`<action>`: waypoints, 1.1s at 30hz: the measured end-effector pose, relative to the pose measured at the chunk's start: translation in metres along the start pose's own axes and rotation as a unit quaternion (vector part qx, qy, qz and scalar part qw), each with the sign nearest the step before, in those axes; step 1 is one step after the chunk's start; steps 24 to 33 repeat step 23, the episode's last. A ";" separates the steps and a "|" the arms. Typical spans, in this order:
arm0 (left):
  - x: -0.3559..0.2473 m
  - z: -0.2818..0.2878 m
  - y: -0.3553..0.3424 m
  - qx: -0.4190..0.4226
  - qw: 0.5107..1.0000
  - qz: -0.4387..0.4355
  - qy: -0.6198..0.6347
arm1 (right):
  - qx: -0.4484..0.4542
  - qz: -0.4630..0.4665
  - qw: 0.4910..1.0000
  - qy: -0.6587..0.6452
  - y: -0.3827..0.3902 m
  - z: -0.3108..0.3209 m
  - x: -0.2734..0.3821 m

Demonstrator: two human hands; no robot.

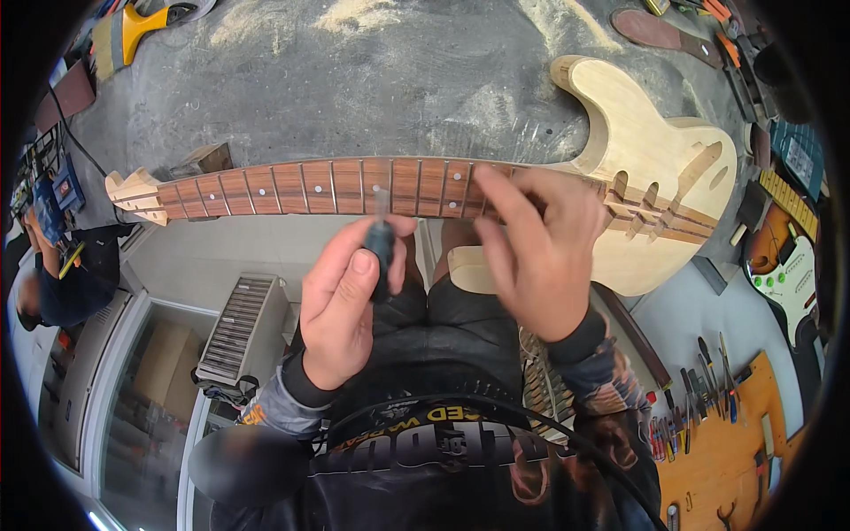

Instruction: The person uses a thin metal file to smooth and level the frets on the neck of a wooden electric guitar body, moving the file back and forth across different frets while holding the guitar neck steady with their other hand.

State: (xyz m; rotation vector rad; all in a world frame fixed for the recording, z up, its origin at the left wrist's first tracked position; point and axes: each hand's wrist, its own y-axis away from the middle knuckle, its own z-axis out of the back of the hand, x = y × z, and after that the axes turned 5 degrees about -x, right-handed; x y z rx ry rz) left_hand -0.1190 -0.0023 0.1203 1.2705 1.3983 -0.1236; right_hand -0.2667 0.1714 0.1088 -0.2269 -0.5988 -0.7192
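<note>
An unfinished electric guitar lies across the bench edge before me. Its pale wooden body [637,115] is to the right, and the bare headstock [137,196] points left. Between them runs a reddish-brown fretboard [292,188] with metal frets and round dot inlays. In my left hand [341,305], closed around its dark handle, is a small hand tool [381,252]. Its short greyish tip is blurred over the middle of the fretboard, so its exact kind is unclear. My right hand [553,252], fingers apart and partly blurred, is over the fretboard near the body; whether it touches is unclear.
A wood block [202,159] sits by the neck near the headstock. Pale dust lies on the dark bench [301,97]. A yellow-handled brush [133,40] is at the far left, a sanding paddle [664,37] at the far right. Another guitar [784,274] and hanging tools [699,389] are rightward.
</note>
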 end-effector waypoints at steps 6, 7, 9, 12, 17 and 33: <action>0.007 -0.007 0.005 -0.013 0.998 0.056 -0.037 | -0.050 0.069 0.995 0.051 -0.010 -0.004 -0.025; 0.010 -0.007 0.005 -0.002 0.998 0.067 -0.016 | -0.053 0.065 0.996 0.034 -0.008 -0.004 -0.027; 0.012 -0.009 0.005 0.008 0.997 0.078 0.004 | -0.055 0.059 0.997 0.016 -0.005 -0.006 -0.031; 0.012 -0.010 0.006 0.004 0.992 0.121 -0.025 | -0.068 0.061 0.996 -0.020 -0.002 -0.009 -0.034; 0.014 -0.012 0.006 -0.014 0.992 0.061 -0.113 | -0.049 0.054 0.997 -0.003 -0.002 -0.005 -0.032; 0.006 -0.011 0.027 0.002 0.995 0.051 -0.083 | -0.065 0.023 0.998 -0.002 0.001 0.003 -0.023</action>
